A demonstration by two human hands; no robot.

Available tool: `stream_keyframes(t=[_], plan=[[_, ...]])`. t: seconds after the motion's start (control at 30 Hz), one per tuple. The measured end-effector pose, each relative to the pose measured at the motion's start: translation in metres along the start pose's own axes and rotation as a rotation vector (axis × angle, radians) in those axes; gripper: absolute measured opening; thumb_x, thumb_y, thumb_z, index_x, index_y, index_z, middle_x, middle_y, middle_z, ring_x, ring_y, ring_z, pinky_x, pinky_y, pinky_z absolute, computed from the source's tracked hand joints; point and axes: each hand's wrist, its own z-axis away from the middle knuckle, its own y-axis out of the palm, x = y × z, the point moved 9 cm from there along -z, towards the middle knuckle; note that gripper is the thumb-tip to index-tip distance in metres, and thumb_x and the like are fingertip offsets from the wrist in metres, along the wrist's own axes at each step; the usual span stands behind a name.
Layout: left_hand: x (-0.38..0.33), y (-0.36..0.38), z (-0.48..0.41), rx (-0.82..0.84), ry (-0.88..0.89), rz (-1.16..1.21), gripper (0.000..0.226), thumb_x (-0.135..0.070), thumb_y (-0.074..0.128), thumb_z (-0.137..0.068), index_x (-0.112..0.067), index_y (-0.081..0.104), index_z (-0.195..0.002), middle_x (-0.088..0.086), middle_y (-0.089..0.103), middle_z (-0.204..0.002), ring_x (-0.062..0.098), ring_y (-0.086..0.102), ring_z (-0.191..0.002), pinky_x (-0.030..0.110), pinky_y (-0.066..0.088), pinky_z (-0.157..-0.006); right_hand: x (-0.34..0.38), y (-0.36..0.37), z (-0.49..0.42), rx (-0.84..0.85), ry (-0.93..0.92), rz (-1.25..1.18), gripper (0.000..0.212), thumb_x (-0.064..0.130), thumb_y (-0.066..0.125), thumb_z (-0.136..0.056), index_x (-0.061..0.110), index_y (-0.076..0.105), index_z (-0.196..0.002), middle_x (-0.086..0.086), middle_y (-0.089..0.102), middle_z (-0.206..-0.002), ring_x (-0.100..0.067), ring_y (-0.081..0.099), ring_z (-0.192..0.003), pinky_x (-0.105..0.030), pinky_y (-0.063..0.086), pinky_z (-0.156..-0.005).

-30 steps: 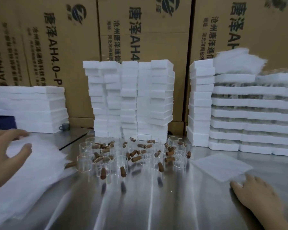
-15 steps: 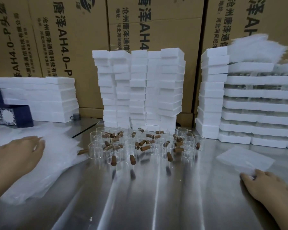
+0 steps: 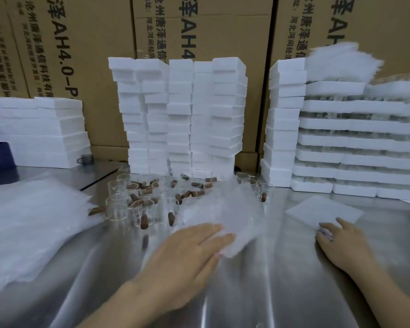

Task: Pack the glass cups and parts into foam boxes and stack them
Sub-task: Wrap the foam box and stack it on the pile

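Gone from the loose pile of thin white foam sheets [image 3: 33,221] at the left and swung to the near centre: left hand [image 3: 189,252], fingers straight, on one blurred white foam sheet [image 3: 223,209] brought along, now in front of the right part of the clear glass cups [image 3: 118,204].

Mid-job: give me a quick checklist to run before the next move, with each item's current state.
1. Left hand hold on the thin white foam sheet: cannot tell; fingers lie flat on it, thumb hidden.
2. That sheet clear of the clear glass cups: cannot tell; it is blurred and covers some.
3. Right hand on the flat white foam square: ok; fingertips rest on its near edge.
4. Bare steel table between the hands: ok.
5. Brown cylindrical stoppers contained: not ok; they lie loose among the cups.
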Motion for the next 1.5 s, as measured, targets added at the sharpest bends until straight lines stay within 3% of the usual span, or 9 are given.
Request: stream_keyframes(t=[0.1,0.23,0.5,0.83,1.13,1.2,1.27,1.33,1.5], plan=[[-0.017,0.057,-0.01,0.288,0.026,0.144,0.064,-0.078,0.019,-0.104,-0.061,0.007,-0.164,-0.029,-0.001,-0.176,-0.003,-0.008,-0.162,0.037,-0.003,-0.134,-0.002,0.001,0.0,-0.009,-0.01,-0.02,0.044,0.038,0.048,-0.107,0.022,0.061,-0.146,-0.008,0.051,-0.159,-0.026,0.029,-0.156,-0.038,0.023,-0.125],[-0.002,0.037,-0.025,0.053,-0.027,0.208,0.055,-0.071,0.018,-0.108,-0.048,0.054,-0.143,-0.026,0.052,-0.146,-0.001,0.041,-0.137,0.04,0.037,-0.117,-0.002,0.0,-0.001,-0.04,-0.011,-0.017,0.04,0.033,0.054,-0.104,0.016,0.067,-0.137,-0.014,0.062,-0.145,-0.031,0.04,-0.148,-0.039,0.03,-0.12],[0.003,0.049,-0.066,0.161,-0.056,0.189,0.062,-0.066,0.044,-0.106,-0.045,0.034,-0.163,-0.023,0.031,-0.171,0.004,0.026,-0.158,0.036,0.023,-0.127,0.002,-0.009,0.006,-0.108,-0.01,-0.036,0.038,0.028,0.061,-0.1,0.014,0.069,-0.135,-0.019,0.057,-0.145,-0.039,0.049,-0.135,-0.042,0.037,-0.114],[0.016,0.035,-0.037,0.12,-0.066,-0.106,0.054,-0.071,0.036,-0.101,-0.042,0.056,-0.143,-0.019,0.06,-0.14,0.01,0.055,-0.127,0.044,0.038,-0.112,0.003,-0.006,0.002,-0.106,-0.035,-0.057,0.036,0.026,0.062,-0.101,0.013,0.069,-0.134,-0.018,0.056,-0.144,-0.038,0.046,-0.136,-0.043,0.036,-0.116],[0.01,-0.01,-0.031,-0.296,-0.056,-0.004,0.033,-0.048,0.042,-0.11,-0.042,0.07,-0.128,-0.024,0.068,-0.121,-0.001,0.06,-0.111,0.031,0.043,-0.099,0.085,0.005,0.027,-0.139,-0.435,-0.19,0.02,0.03,0.072,-0.096,0.026,0.076,-0.115,0.002,0.061,-0.135,-0.021,0.048,-0.135,-0.035,0.039,-0.111],[-0.001,-0.002,-0.033,-0.242,-0.013,0.091,0.042,-0.058,0.04,-0.107,-0.047,0.06,-0.142,-0.029,0.059,-0.141,-0.004,0.051,-0.131,0.032,0.038,-0.114,0.098,0.012,0.03,-0.11,-0.479,-0.166,0.023,0.033,0.071,-0.097,0.027,0.075,-0.119,0.004,0.06,-0.136,-0.019,0.048,-0.137,-0.035,0.04,-0.113],[-0.008,0.033,-0.032,0.04,0.009,0.147,0.064,-0.078,0.03,-0.102,-0.058,0.023,-0.162,-0.033,0.02,-0.169,-0.004,0.014,-0.157,0.035,0.008,-0.13,0.098,0.014,0.029,-0.089,-0.473,-0.158,0.024,0.034,0.069,-0.098,0.028,0.074,-0.121,0.005,0.059,-0.137,-0.017,0.046,-0.138,-0.034,0.039,-0.113],[-0.012,0.067,-0.023,0.305,0.019,0.132,0.076,-0.089,0.019,-0.097,-0.061,-0.006,-0.164,-0.028,-0.015,-0.173,-0.002,-0.018,-0.159,0.034,-0.012,-0.129,0.093,0.012,0.028,-0.082,-0.451,-0.182,0.022,0.034,0.068,-0.099,0.027,0.073,-0.12,0.006,0.06,-0.135,-0.016,0.047,-0.136,-0.027,0.036,-0.11],[-0.006,0.076,-0.02,0.365,0.028,0.175,0.077,-0.093,0.02,-0.094,-0.065,-0.006,-0.162,-0.029,-0.021,-0.172,-0.008,-0.027,-0.155,0.031,-0.016,-0.129,0.109,0.015,0.026,-0.053,-0.478,-0.142,0.026,0.034,0.062,-0.101,0.03,0.068,-0.126,0.008,0.063,-0.127,-0.015,0.056,-0.124,-0.032,0.045,-0.101]])
